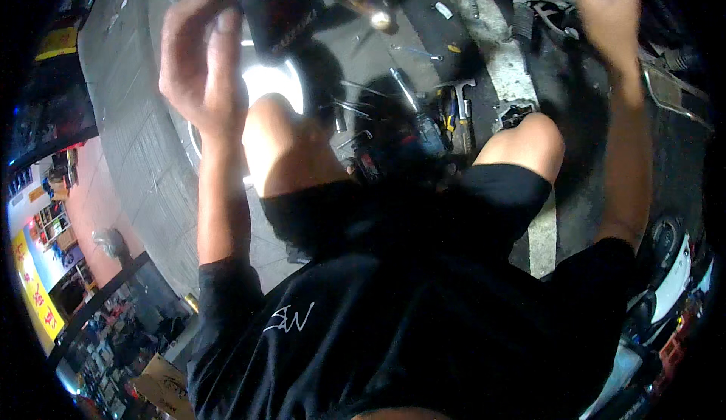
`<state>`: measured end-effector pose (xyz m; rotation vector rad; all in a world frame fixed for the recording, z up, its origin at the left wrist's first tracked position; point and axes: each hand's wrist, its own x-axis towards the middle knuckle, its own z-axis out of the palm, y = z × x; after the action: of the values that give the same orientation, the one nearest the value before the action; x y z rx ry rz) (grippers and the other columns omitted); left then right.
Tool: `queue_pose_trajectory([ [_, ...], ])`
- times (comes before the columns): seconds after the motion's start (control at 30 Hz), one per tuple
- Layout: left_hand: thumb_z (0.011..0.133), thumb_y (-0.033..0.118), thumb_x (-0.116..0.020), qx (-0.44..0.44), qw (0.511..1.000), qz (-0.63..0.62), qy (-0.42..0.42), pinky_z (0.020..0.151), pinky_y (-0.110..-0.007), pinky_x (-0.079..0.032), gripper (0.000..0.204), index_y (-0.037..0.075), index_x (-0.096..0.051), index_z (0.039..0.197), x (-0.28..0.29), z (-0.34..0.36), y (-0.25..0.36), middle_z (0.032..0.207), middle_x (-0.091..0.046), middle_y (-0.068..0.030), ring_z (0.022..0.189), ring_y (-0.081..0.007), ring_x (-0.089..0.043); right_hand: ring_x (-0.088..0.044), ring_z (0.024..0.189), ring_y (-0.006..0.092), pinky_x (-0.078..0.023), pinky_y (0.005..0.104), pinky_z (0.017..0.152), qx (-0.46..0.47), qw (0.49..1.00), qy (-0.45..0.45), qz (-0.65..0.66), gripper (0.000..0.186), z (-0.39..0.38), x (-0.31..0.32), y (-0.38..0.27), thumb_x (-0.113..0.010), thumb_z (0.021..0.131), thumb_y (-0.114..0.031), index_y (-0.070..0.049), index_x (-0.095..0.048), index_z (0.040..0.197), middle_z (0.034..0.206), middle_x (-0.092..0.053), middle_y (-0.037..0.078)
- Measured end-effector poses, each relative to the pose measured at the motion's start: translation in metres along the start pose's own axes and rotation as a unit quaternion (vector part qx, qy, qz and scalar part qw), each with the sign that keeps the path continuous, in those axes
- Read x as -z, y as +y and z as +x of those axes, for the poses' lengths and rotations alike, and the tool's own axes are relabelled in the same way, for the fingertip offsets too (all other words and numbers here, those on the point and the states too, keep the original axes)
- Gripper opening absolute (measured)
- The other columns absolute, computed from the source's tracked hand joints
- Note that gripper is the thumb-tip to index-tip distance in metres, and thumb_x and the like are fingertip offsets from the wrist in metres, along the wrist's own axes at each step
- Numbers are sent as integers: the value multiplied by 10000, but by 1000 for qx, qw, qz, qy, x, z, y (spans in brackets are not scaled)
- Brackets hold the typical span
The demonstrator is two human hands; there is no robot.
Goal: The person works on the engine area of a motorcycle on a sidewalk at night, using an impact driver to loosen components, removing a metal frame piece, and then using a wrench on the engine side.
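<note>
At the upper left, my left hand (198,65) is raised with its fingers loosely curved. A gap shows between thumb and fingers, and nothing is visible in them. The fingertips come near a dark part (283,12), but contact cannot be told. My right hand (605,15) is raised at the upper right, fingers apart and cut off by the picture's edge; no held thing shows. Between my knees on the ground lie a claw hammer (465,106), pliers with yellow and black handles (449,114), a chrome rod-like tool (404,89) and a blue-black tool (431,136).
A metal bar with a shiny round end (380,21) juts in at the top. A glaring white disc (274,87) lies by my left knee. A pale painted stripe (510,65) crosses the ground. Metal frame parts (544,12) lie at right; a cardboard box (165,386) stands lower left.
</note>
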<state>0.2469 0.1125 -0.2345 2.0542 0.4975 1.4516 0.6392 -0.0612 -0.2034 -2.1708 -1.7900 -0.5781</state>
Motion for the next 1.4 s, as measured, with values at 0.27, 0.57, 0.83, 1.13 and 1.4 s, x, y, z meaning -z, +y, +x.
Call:
queue_pose_trajectory([
  [0.27, 918, 166, -579, 187, 914, 195, -303, 817, -303, -476, 249, 1, -633, 1098, -17, -65, -43, 944, -679, -97, 905, -157, -626, -602, 898, 340, -497, 423, 797, 118, 812, -560, 117, 207, -219, -280, -63, -626, 798, -111, -45, -631, 994, 941, -615, 148],
  [0.57, 946, 216, -552, 371, 880, 114, -275, 760, -292, -482, 319, -32, -593, 1142, 25, -85, -85, 914, -657, -85, 822, -140, -613, -500, 1047, 262, -429, 400, 826, 160, 913, -367, 76, 208, -297, -325, -85, -614, 762, -127, -144, -677, 960, 1048, -522, 76],
  [0.83, 909, 226, -586, 164, 885, 147, -411, 765, -334, -494, 283, 19, -613, 1100, -22, -81, -100, 900, -674, -138, 844, -220, -648, -606, 916, 354, -487, 479, 776, 255, 806, -470, 253, 298, -147, -270, -109, -642, 801, -336, -55, -638, 901, 929, -627, 154],
  [1.13, 842, 264, -596, 132, 876, 49, -462, 761, -501, -499, 332, 108, -616, 1134, -97, -66, -44, 856, -664, -208, 828, -402, -632, -598, 1022, 344, -474, 475, 826, 47, 852, -484, 194, 418, -236, -367, -260, -522, 887, -351, -22, -598, 1134, 1166, -586, 219],
  [1.4, 860, 295, -611, 117, 834, -9, -539, 796, -437, -496, 360, 115, -594, 1171, -76, -64, -34, 967, -670, -178, 942, -367, -629, -560, 1059, 419, -463, 478, 877, -31, 791, -510, 336, 689, -228, -321, -282, -673, 661, -166, 13, -439, 1284, 1216, -533, 275],
])
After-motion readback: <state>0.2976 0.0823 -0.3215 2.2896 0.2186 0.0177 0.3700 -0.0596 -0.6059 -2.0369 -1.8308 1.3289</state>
